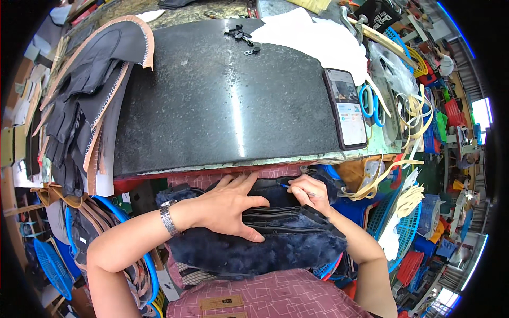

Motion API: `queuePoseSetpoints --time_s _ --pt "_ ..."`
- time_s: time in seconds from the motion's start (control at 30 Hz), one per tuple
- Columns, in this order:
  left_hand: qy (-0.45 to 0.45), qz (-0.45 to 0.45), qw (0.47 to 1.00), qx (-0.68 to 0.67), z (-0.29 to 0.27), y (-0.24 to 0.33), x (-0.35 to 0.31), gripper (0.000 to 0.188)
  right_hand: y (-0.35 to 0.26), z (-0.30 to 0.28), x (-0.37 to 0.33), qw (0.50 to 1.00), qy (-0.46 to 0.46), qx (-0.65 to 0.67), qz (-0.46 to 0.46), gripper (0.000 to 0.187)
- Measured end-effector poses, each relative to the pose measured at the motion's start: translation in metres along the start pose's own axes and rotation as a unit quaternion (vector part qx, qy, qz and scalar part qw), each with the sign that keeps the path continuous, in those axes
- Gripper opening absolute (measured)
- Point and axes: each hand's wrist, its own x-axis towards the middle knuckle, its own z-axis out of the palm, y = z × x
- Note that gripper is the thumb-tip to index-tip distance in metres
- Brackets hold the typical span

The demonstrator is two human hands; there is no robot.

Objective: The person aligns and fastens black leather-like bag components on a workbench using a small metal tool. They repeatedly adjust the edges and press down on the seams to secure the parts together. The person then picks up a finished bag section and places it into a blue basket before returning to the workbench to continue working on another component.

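Across my lap lies a stack of dark leather pieces with navy fluffy lining (254,252), below the table's near edge. My left hand (233,204) rests flat on it, fingers spread and thumb out, pressing the pieces down. A metal-band watch (168,218) circles that wrist. In my right hand (310,192) is a slim pen (284,185) with a blue end, pinched between the fingers. It slants over the dark upper piece, left of the hand. Whether its tip touches the surface is too small to tell.
On the dark tabletop (212,106) lie zipper pulls (241,36), a phone (347,108), blue-handled scissors (371,103) and white cloth (313,40). Black leather pieces with tan edges (95,90) hang over its left side. Blue baskets (411,225) stand beside my lap, with cream strips (413,116) at right.
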Motion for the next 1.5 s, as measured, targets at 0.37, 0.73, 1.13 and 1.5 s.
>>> queuePoseSetpoints --time_s 0.37,0.73,1.13,1.5 --pt "0.017 0.066 0.997 -0.020 -0.016 0.044 -0.034 0.057 -0.080 -0.079 0.030 0.960 0.246 0.126 -0.044 0.036" --pt "0.157 0.062 0.871 0.461 0.035 0.051 -0.064 0.059 -0.050 -0.041 0.321 0.918 0.056 -0.290 -0.264 0.012" --pt "0.553 -0.322 0.763 0.091 -0.220 -0.022 -0.224 0.026 -0.051 0.089 0.435 0.906 -0.275 -0.018 0.320 0.045" --pt "0.439 -0.176 0.845 0.251 -0.249 -0.042 -0.177 0.039 -0.077 0.047 0.375 0.929 -0.150 0.262 0.212 0.012"
